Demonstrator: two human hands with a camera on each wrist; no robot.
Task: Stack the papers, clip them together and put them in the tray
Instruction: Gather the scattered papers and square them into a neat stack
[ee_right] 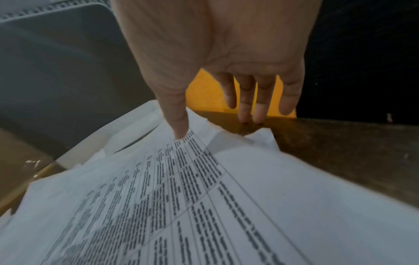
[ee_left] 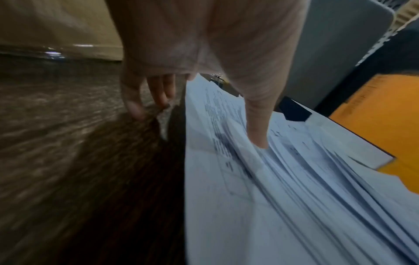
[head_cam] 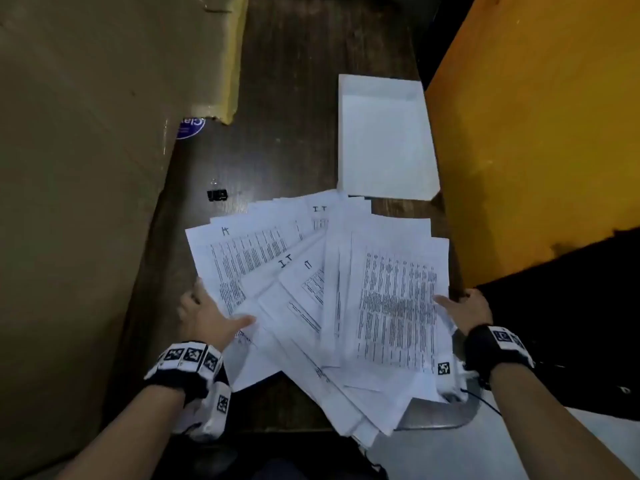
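Several printed papers [head_cam: 322, 292] lie fanned out on a dark wooden table [head_cam: 291, 150]. My left hand [head_cam: 216, 311] is at their left edge. Its thumb [ee_left: 258, 136] presses down on the sheets, while the fingers [ee_left: 158, 96] reach straight to the table beside the edge. My right hand [head_cam: 457, 303] is at the right edge, thumb [ee_right: 179, 129] on the top sheet and fingers [ee_right: 249, 111] touching the table past it. A black binder clip [head_cam: 217, 195] lies alone to the upper left of the papers. The white tray [head_cam: 349, 140] stands empty behind them.
A big sheet of cardboard [head_cam: 86, 168] leans along the left and an orange board [head_cam: 536, 133] along the right, leaving a narrow strip of table. A blue round sticker [head_cam: 190, 128] shows by the cardboard. The papers overhang the near table edge above a grey rounded object [head_cam: 450, 417].
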